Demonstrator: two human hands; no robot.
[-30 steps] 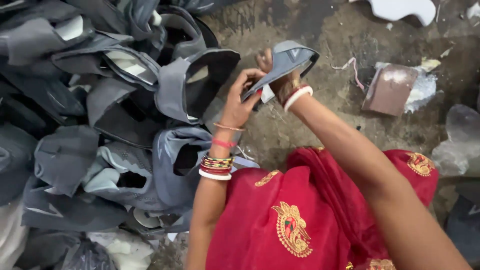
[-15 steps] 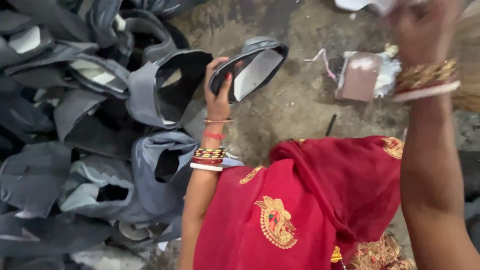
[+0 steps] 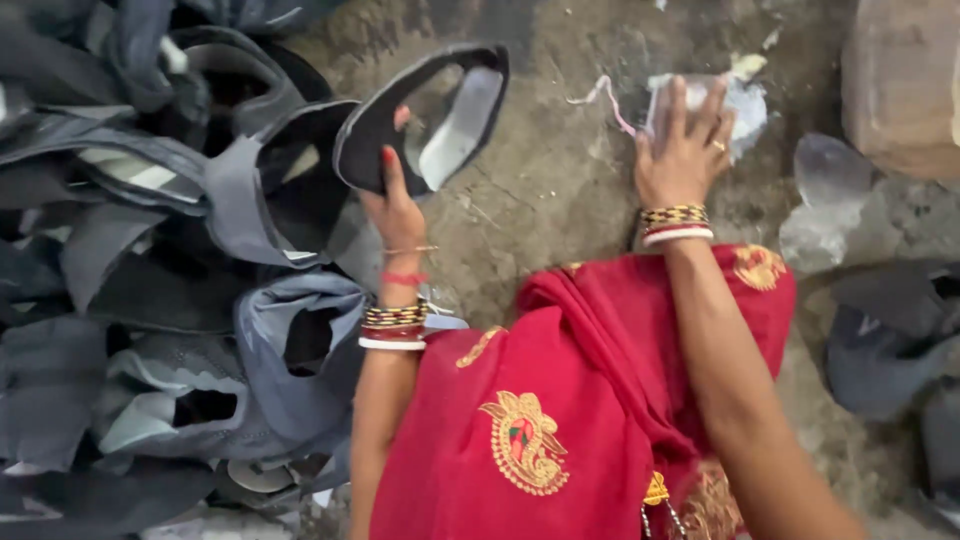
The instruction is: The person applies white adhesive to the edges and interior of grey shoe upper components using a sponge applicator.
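Left hand (image 3: 395, 205) is raised, fingers pinched shut around the grey shoe upper (image 3: 425, 115); right hand (image 3: 685, 150) lies flat, fingers spread, well right of it.

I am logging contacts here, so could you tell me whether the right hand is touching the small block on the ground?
Touching: the head view shows the right hand lying flat on the small block, fingers spread across its top.

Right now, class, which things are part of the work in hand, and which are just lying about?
In use:
- shoe upper, held up by the left hand
- plastic-wrapped packet on the floor, under the right hand
- pile of grey shoe uppers, beside the left arm

Lying about:
- clear plastic scraps
- brown block
- dark pieces at the right
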